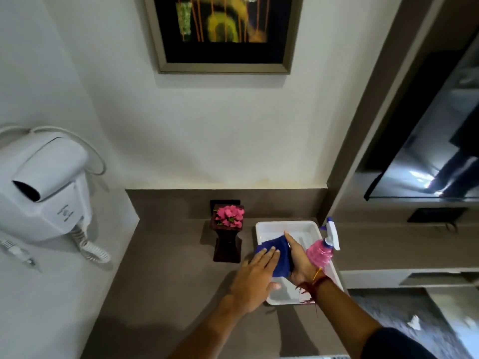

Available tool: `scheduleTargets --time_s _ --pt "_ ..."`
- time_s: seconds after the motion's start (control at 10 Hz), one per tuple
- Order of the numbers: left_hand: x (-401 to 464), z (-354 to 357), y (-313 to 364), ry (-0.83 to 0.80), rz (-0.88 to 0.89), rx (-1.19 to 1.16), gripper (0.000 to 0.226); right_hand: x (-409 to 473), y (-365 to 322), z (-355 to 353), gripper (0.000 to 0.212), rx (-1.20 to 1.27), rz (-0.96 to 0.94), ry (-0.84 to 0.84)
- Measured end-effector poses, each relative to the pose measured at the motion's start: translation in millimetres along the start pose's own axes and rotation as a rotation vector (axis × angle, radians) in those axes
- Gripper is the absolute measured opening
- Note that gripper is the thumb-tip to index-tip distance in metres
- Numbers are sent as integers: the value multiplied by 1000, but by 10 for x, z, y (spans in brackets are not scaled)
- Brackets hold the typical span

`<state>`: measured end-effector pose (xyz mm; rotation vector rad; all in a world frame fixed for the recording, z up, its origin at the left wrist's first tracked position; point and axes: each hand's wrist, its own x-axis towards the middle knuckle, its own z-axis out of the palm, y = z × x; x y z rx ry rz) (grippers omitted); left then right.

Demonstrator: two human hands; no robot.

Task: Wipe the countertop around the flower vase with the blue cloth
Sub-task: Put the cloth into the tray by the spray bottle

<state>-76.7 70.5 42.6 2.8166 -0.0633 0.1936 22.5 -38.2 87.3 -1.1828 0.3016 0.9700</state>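
Note:
A dark square vase [227,244] with pink flowers [229,215] stands near the back of the grey-brown countertop [166,268]. Right of it, over a white tray [261,229], both my hands hold the blue cloth [281,255]. My left hand [255,278] lies flat on the cloth's left side, fingers together. My right hand [298,260] grips the cloth from the right, thumb pointing up. The cloth's lower part is hidden between my hands.
A pink spray bottle [322,251] with a white and blue nozzle stands in the tray's right side. A white wall-mounted hair dryer [46,187] with a coiled cord hangs at left. A framed picture [223,35] hangs above. A mirror [440,141] is at right.

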Motion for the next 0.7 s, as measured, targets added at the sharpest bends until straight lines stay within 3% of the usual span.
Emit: scheduleTargets --time_s 0.1,0.2,0.3,0.4,0.5,0.6,0.7 --pt "62 71 89 137 -380 -491 55 26 29 -302 48 -58 -82 64" --pt "235 164 84 81 -752 -922 56 112 96 -514 55 -13 -100 83" --pt "382 327 167 13 -856 -1197 37 213 165 -667 58 -30 -84 151" --pt "532 505 175 61 -875 -986 19 358 183 -827 49 -197 -148 300" --pt "645 799 42 -15 -849 -661 13 423 242 -879 21 -397 -165 243" --pt "721 907 71 -75 -802 -438 14 574 347 -1011 30 -720 -161 227" --pt "800 855 183 -47 -744 -383 29 651 363 -1029 38 -911 -223 255"
